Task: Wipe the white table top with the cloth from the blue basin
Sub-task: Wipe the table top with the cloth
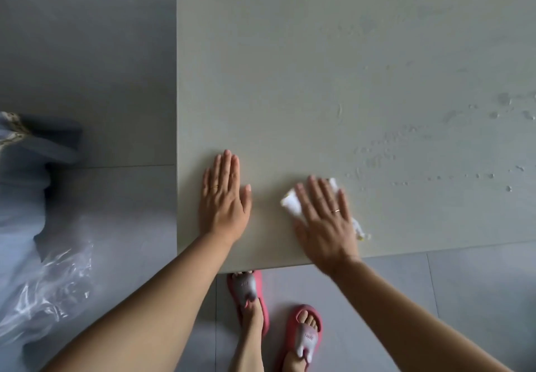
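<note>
The white table top [333,67] fills the upper right of the head view, with wet streaks and droplets [478,128] across its right part. My right hand [326,221] lies flat on a white cloth [293,205] near the table's front edge, fingers spread over it; the cloth shows on both sides of the palm. My left hand [224,197] rests flat and empty on the table near its front left corner. The blue basin is out of view.
The table's left edge [177,110] and front edge [420,251] border grey floor tiles. A clear plastic sheet [49,293] and blue fabric [26,145] lie on the floor at the left. My feet in pink slippers [304,334] stand below the front edge.
</note>
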A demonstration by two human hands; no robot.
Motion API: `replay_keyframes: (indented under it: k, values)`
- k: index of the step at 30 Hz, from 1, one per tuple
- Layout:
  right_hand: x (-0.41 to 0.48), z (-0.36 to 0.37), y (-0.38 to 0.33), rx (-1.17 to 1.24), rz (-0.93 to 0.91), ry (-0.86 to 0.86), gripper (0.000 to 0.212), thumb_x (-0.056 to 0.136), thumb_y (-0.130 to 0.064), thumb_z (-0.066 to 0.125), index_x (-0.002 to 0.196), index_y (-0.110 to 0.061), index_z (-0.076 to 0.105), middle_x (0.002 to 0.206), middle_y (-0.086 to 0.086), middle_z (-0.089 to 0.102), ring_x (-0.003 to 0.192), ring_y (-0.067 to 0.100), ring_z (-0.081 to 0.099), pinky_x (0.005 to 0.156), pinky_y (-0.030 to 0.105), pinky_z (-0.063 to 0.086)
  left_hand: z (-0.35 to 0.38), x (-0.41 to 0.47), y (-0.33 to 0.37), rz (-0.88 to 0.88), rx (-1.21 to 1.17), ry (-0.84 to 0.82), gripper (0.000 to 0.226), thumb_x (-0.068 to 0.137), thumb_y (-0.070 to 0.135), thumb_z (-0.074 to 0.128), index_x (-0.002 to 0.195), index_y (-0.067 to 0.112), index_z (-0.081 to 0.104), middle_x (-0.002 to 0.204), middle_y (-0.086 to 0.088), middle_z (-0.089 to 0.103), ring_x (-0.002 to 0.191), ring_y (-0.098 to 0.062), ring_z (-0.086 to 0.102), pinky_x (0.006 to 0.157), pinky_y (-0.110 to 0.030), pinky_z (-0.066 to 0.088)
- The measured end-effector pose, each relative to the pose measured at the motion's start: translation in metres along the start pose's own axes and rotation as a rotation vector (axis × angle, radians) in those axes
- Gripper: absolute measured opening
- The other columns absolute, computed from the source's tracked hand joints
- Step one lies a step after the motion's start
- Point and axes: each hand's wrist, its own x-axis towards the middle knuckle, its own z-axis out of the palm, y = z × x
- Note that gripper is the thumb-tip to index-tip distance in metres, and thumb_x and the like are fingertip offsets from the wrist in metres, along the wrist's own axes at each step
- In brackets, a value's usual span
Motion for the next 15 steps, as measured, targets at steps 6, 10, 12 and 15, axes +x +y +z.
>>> replay_keyframes:
  k: [6, 10, 12, 15]
  values:
    - [-0.004, 0.005, -0.005, 0.091, 0.541, 0.020, 0.070, 0.086, -0.042, 0.027, 0.150, -0.022, 0.009, 0.159, 0.008, 0.005, 0.146, 0.025, -0.001, 0.116, 0.045, -0.010, 0.004, -0.001, -0.002, -0.004, -0.003, -0.010, 0.063, 0.093, 0.037, 0.024, 0.146, 0.003, 0.027, 0.154, -0.016, 0.024, 0.143, -0.029, 0.022, 0.117, -0.044, 0.014]
    - [-0.028, 0.007, -0.047, 0.083, 0.235, -0.026, 0.070, 0.085, -0.038, 0.044, 0.148, -0.018, 0.023, 0.156, 0.011, 0.018, 0.145, 0.030, 0.013, 0.115, 0.048, 0.000, 0.002, -0.001, 0.003, -0.030, 0.026, -0.021, 0.066, 0.092, 0.039, 0.020, 0.147, 0.003, 0.023, 0.156, -0.014, 0.019, 0.145, -0.028, 0.017, 0.118, -0.044, 0.010]
    - [-0.035, 0.005, -0.027, 0.047, 0.036, -0.034, 0.066, 0.086, -0.038, 0.048, 0.147, -0.019, 0.030, 0.154, 0.009, 0.025, 0.143, 0.030, 0.020, 0.115, 0.047, 0.005, 0.000, -0.002, 0.011, -0.068, 0.040, -0.008, 0.066, 0.092, 0.037, 0.026, 0.148, 0.004, 0.020, 0.157, -0.014, 0.016, 0.145, -0.027, 0.015, 0.118, -0.043, 0.006]
    - [-0.039, -0.001, 0.028, 0.005, 0.016, -0.015, 0.062, 0.089, -0.042, 0.035, 0.147, -0.022, 0.028, 0.155, 0.007, 0.023, 0.144, 0.027, 0.018, 0.117, 0.045, 0.005, 0.000, -0.002, 0.035, -0.074, 0.028, -0.008, 0.067, 0.092, 0.037, 0.031, 0.149, 0.005, 0.016, 0.158, -0.013, 0.013, 0.146, -0.027, 0.012, 0.117, -0.040, 0.004]
